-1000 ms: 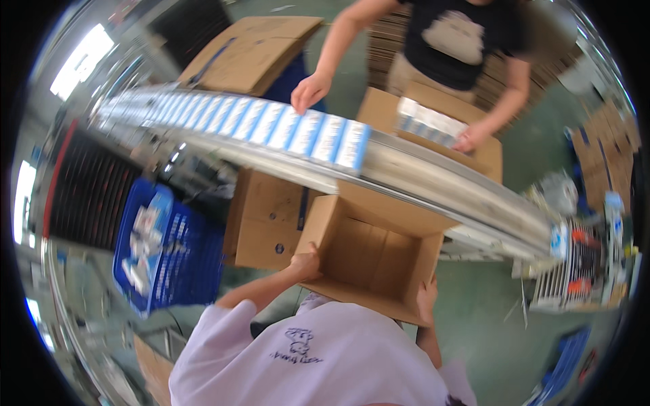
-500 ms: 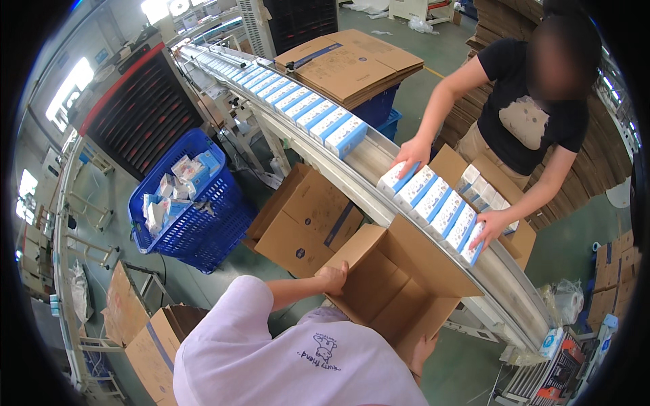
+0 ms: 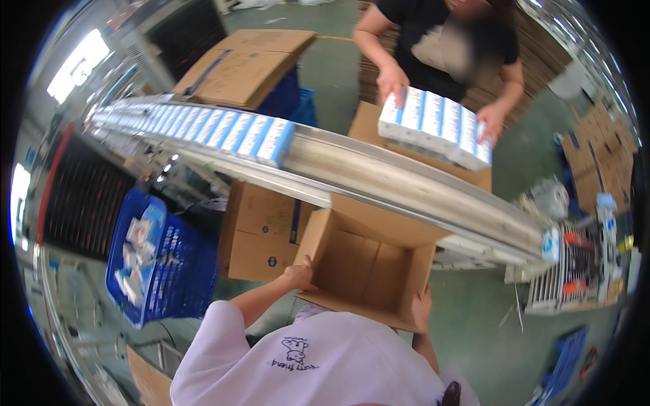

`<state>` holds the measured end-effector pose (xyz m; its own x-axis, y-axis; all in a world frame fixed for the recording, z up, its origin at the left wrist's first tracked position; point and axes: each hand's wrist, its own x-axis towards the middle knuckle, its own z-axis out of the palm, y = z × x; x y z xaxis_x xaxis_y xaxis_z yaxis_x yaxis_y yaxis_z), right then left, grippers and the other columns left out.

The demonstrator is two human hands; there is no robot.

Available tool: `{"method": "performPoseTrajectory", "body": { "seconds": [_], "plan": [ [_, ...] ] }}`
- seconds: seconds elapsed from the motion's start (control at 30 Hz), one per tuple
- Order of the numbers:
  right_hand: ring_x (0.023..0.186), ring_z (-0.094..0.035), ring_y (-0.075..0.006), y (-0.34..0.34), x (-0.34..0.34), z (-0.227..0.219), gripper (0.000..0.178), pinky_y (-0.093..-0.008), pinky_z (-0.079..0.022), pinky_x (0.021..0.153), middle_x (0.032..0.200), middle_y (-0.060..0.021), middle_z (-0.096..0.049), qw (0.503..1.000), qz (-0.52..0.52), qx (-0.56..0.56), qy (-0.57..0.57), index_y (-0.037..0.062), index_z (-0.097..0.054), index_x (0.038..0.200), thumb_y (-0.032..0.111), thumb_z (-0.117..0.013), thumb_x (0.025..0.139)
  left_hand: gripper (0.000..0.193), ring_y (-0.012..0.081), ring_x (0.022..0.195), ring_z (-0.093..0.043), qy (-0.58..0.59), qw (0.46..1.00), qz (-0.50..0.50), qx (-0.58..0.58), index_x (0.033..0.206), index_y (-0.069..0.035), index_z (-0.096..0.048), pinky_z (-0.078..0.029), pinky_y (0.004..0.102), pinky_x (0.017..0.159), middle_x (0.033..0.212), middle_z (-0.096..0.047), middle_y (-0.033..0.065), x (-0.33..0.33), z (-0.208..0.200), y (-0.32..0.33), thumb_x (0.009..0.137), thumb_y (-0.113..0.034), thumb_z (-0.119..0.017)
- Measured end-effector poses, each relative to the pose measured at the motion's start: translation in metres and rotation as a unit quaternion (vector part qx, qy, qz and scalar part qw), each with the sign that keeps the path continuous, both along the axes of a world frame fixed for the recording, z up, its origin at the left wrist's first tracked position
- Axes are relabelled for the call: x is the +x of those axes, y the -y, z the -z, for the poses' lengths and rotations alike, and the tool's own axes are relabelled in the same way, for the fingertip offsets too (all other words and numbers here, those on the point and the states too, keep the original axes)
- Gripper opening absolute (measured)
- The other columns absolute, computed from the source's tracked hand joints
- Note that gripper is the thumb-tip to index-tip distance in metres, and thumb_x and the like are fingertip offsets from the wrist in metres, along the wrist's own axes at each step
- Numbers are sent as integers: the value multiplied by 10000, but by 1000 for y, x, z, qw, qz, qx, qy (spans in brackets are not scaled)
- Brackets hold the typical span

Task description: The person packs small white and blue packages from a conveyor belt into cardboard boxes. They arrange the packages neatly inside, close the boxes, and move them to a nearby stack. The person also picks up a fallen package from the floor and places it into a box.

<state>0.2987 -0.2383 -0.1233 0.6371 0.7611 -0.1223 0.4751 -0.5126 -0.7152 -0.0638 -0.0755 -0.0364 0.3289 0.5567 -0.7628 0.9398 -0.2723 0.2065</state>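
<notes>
An open cardboard box (image 3: 359,264) with nothing in it rests against the near side of the conveyor, its flaps spread. My left hand (image 3: 298,274) grips its left wall, fingers over the edge. At the right wall my right hand (image 3: 421,308) holds the box from outside, fingers bent against the cardboard. Across the conveyor (image 3: 379,169), a co-worker's two hands squeeze a row of white-and-blue packs (image 3: 433,125) between them, lifted above another open box (image 3: 365,122). A line of similar packs (image 3: 223,132) stands on the belt at the left.
A blue plastic basket (image 3: 162,271) with loose packs stands at the left, next to another cardboard box (image 3: 261,237) under the conveyor. Flattened cartons (image 3: 247,68) are stacked beyond the belt. A rack-like machine part (image 3: 569,271) sits at the conveyor's right end.
The co-worker has lifted the row of packs off the conveyor and over the far box. My view has turned right; both my hands still hold the box.
</notes>
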Motion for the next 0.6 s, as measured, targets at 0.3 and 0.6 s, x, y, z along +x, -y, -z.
{"method": "performPoseTrajectory", "body": {
  "seconds": [0.3, 0.6],
  "plan": [
    [1026, -527, -403, -6, -5, -20, 512, -434, -425, 862, 1120, -245, -549, 998, 21, -43, -35, 11, -378, 1278, 135, -510, 800, 1190, 297, 780, -653, -26, 999, 36, -20, 1309, 191, -31, -519, 362, 653, 852, -644, 211, 9, -11, -3, 667, -603, -643],
    [1052, -510, -398, -3, -6, -10, 514, -428, -420, 880, 1162, -240, -526, 999, 19, -43, -5, 17, -381, 1277, 139, -517, 797, 1160, 313, 803, -651, -12, 999, 44, 19, 1290, 203, -40, -524, 366, 670, 864, -638, 229, 2, 7, 0, 673, -559, -661]
  ]
}}
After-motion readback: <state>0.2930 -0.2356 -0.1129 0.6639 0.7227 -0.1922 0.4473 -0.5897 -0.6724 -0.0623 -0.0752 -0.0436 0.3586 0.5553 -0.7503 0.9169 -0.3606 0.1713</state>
